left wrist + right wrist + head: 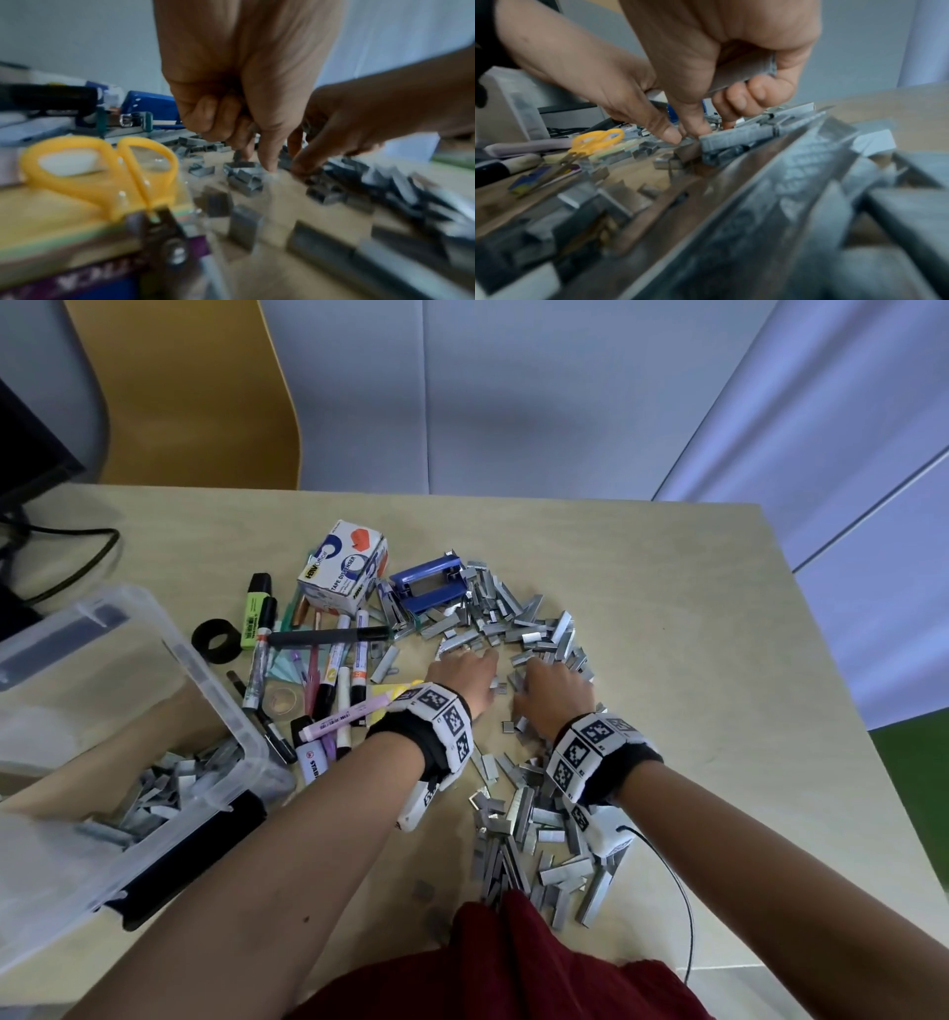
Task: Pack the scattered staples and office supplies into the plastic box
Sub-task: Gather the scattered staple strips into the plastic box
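Grey staple strips lie heaped across the middle of the tan table, with more near the front edge. Both hands are down in the heap, close together. My left hand has its fingers curled and its thumb tip on the table among small staple pieces. My right hand grips a staple strip in its curled fingers, and its thumb presses on another strip. The clear plastic box stands at the left with staples in it.
Markers and highlighters, a tape dispenser carton, a blue hole punch and a black tape roll lie left of the heap. Yellow-handled scissors rest by my left wrist. A black cable runs at front right.
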